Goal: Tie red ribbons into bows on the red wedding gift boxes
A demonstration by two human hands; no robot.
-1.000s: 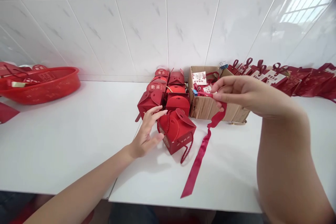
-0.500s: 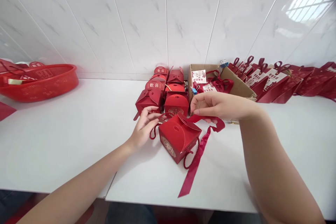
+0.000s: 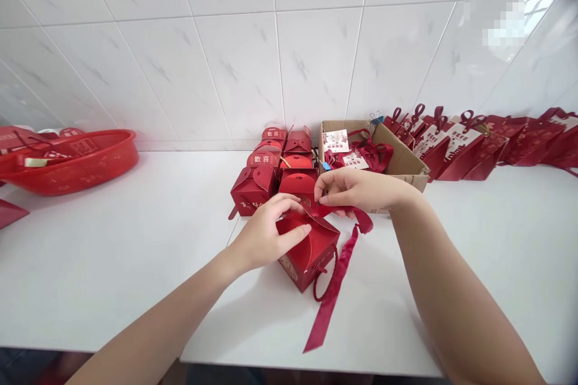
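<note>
Ribbon, crimson satin, is pinched between thumb and fingers of the right hand, at about half past one from the red folded-card gift box. Its loose tail drops past the box's right side, the cut end lying at 6 o'clock.

The left hand, at 10 o'clock, arches over the box lid, thumb parted from the fingers; whether its fingertips also catch the ribbon cannot be told. The box stands cornerwise on the white tabletop, a twisted cord handle at its right side.

Further out: similar red boxes at 11 o'clock, a cardboard carton of ribbons and printed cards past 1, wedge-shaped packets at 2, a red plastic basin before 10.

Risks, in judgement: the tail could snag on the cord handle, lying close by; uneven pull could skew the box; thumb pressure could crease the lid flaps.
</note>
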